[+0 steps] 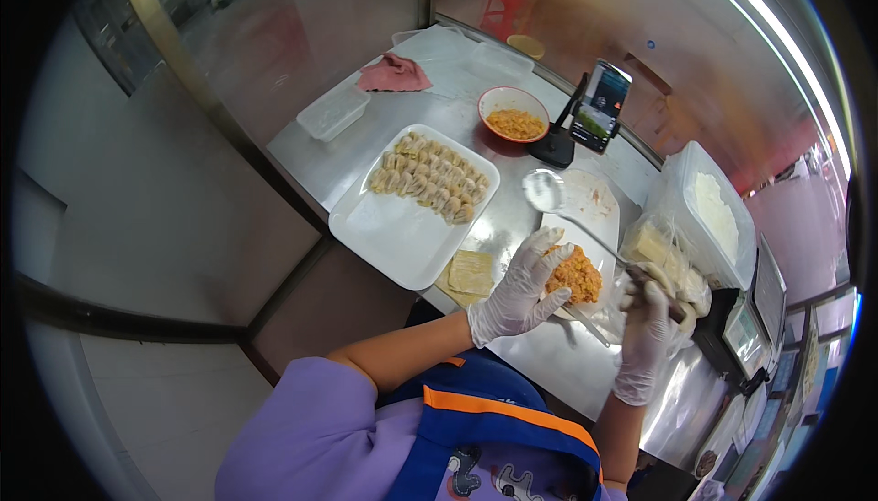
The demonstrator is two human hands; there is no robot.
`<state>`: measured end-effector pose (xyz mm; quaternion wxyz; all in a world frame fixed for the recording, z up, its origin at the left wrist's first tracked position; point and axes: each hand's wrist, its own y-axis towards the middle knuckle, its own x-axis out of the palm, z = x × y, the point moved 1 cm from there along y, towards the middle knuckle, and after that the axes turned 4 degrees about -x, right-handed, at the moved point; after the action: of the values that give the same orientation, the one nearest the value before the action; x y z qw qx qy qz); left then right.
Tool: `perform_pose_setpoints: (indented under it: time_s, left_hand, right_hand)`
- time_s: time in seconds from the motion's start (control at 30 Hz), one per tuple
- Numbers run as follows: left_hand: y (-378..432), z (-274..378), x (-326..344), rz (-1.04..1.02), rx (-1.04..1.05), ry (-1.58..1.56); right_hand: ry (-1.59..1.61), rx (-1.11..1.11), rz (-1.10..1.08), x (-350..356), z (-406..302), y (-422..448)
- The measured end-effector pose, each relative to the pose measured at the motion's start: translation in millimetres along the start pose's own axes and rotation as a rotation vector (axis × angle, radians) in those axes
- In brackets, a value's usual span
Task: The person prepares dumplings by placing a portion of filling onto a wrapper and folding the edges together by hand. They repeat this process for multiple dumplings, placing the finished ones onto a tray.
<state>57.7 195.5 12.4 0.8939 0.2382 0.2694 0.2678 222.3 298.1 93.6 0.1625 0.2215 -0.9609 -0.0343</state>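
My left hand (525, 288), in a clear glove, has its fingers spread beside a mound of orange minced filling (576, 278). The filling lies at the near end of a long white tray (583, 223). Whether the fingertips touch the filling or the tray rim is unclear. My gloved right hand (645, 322) grips the dark handle of a metal ladle (544, 190), whose round head hovers near the tray's far end. A flat metal utensil (590, 328) juts out from under the filling. Left of my left hand lies a stack of square yellow dough wrappers (471, 273).
A white tray (391, 240) holds rows of folded dumplings (432, 175). Behind are a bowl of filling (514, 117), a phone on a stand (601, 106), a pink cloth (394, 74) and a plastic container (334, 113). At right sit a tub of white powder (717, 216), bagged dough (669, 254) and a scale (748, 333).
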Motion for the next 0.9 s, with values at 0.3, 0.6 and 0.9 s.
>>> perform_pose_setpoints:
  time_s: [0.3, 0.6, 0.9]
  left_hand:
    - [29, -63, -39, 0.027, -0.183, 0.295]
    - [57, -92, -74, 0.303, -0.199, 0.273]
    - [37, -86, -83, 0.45, -0.255, 0.111]
  right_hand:
    - [0.099, 0.156, -0.149, 105, 67, 34]
    - [0.093, 0.177, -0.234, 180, 82, 59]
    - [0.141, 0.262, -0.323, 176, 103, 55]
